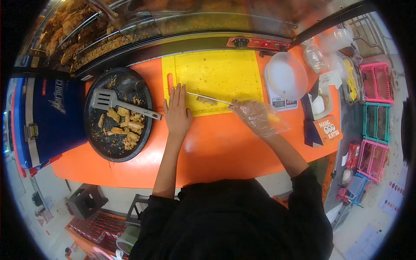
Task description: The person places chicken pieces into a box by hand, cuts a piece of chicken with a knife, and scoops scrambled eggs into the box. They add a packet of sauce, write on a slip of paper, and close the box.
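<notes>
My left hand (178,110) lies flat at the left part of the yellow cutting board (216,71), bare, fingers stretched out and holding nothing. My right hand (255,115), in a clear plastic glove, is closed around the handle end of a knife (208,98), whose thin blade points left over the board toward my left hand. Brownish residue (206,101) shows on the board beside the blade. To the left, a dark round pan (97,139) holds fried pieces (125,123) and crumbs, with a grey slotted spatula (125,105) resting across it.
A kitchen scale (284,103) bears a translucent bowl (287,76) at the right. Beside it stands an open printed food box (328,129). A blue cooler box (56,117) is left of the pan. A glass display case (190,21) borders the counter's back.
</notes>
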`<state>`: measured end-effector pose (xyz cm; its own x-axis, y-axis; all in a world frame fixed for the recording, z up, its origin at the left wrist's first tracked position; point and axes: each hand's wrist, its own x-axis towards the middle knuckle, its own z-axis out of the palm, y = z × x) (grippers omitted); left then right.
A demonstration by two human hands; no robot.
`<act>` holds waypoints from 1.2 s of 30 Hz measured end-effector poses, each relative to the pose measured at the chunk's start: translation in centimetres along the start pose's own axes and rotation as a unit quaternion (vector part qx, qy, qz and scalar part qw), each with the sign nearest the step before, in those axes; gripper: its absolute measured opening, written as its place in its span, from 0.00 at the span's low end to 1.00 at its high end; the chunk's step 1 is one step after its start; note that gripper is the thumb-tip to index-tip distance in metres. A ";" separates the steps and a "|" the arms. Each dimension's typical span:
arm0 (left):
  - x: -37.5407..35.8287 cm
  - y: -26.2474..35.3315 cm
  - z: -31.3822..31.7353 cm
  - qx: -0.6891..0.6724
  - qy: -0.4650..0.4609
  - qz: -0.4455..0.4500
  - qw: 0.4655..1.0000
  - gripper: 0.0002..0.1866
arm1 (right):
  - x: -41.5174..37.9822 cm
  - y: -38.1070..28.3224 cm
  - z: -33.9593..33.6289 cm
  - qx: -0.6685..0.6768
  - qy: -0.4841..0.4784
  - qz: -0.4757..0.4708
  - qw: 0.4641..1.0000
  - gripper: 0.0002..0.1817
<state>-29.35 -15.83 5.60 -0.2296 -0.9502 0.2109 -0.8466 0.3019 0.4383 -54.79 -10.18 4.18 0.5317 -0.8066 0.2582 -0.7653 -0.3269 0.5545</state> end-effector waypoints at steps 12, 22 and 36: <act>0.1 -0.7 1.4 -0.023 0.004 0.003 1.000 0.40 | 2.4 -0.1 -1.4 0.433 -0.118 0.144 0.882 0.08; 0.1 -2.0 1.5 0.039 -0.056 0.020 0.997 0.44 | 2.6 -1.5 -1.0 0.334 -0.082 0.067 0.937 0.04; -13.1 2.1 -5.4 -0.203 0.017 -0.134 0.970 0.14 | -0.2 0.5 -0.5 0.232 -0.156 0.255 0.926 0.17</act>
<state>-25.53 -2.37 8.50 -0.0059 -0.9977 0.0676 -0.6127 0.0570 0.7882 -55.07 -9.96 4.80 -0.0164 -0.9937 0.1106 -0.9998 0.0171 0.0055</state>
